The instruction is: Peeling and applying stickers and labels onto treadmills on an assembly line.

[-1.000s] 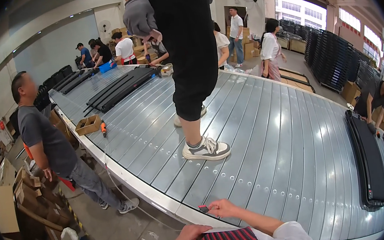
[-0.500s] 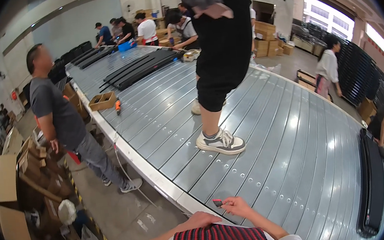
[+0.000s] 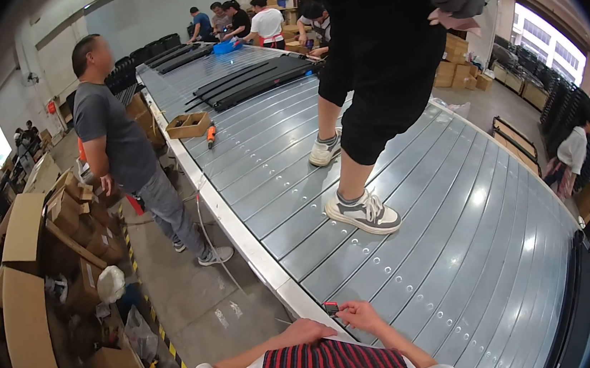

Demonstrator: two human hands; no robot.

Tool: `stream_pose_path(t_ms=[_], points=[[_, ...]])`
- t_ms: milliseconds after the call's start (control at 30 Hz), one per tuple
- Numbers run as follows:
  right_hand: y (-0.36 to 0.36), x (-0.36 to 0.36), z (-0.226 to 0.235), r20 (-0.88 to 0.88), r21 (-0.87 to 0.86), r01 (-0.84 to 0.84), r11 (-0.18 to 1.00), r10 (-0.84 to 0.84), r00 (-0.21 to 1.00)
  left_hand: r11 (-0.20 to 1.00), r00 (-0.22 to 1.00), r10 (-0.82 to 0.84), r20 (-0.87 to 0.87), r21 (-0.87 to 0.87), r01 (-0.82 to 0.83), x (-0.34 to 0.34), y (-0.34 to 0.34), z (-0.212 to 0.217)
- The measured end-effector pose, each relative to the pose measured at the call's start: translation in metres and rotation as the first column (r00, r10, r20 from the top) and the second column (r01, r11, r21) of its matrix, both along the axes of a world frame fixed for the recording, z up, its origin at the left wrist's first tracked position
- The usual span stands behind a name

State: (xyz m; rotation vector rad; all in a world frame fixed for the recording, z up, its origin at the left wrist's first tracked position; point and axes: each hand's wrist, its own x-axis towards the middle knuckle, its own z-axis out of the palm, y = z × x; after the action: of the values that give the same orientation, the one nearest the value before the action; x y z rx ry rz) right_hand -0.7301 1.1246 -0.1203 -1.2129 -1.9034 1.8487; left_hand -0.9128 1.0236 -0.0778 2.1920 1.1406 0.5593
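Observation:
My right hand point(image 3: 360, 315) pinches a small black and red object point(image 3: 331, 308) at the near edge of a large ribbed metal platform point(image 3: 460, 253). Just to its left, my left hand point(image 3: 305, 332) lies palm down on that same edge, and its fingers are too small to read. Both forearms come in from the lower edge, above a red and black striped cloth point(image 3: 332, 363) on my chest.
A person in black shorts and grey sneakers point(image 3: 364, 212) stands on the platform. A person in a grey shirt point(image 3: 121, 141) stands on the floor at its left edge. Cardboard boxes point(image 3: 29, 284) pile up on the left. Black strips point(image 3: 255, 80), a small box point(image 3: 188, 125) and other workers are further back.
The person on the platform has stepped to the right, closer in the picture. My view has swung left and down. My hands stay at the near edge with the small object.

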Motion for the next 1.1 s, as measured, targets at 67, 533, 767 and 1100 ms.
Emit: stream_pose_path(t_ms=[67,533,767,1100], points=[[-0.002,-0.002,0.001,0.009,-0.010,-0.006,1.000,0.007,1.000,0.999,1.000,-0.002,0.006,0.038,0.002,-0.001,-0.002,0.001],[-0.003,-0.023,0.008,0.006,-0.023,-0.050,0.998,0.050,0.999,0.990,0.994,0.064,0.092,-0.128,-0.052,-0.017,-0.013,0.020],[0.000,-0.039,0.007,0.009,-0.028,-0.077,0.997,0.077,0.997,0.995,0.993,0.075,0.089,-0.072,-0.068,-0.029,-0.015,0.027],[-0.003,-0.049,0.012,0.027,-0.004,-0.123,0.992,0.124,0.992,0.995,0.996,0.084,0.035,-0.054,-0.082,-0.038,-0.017,0.026]])
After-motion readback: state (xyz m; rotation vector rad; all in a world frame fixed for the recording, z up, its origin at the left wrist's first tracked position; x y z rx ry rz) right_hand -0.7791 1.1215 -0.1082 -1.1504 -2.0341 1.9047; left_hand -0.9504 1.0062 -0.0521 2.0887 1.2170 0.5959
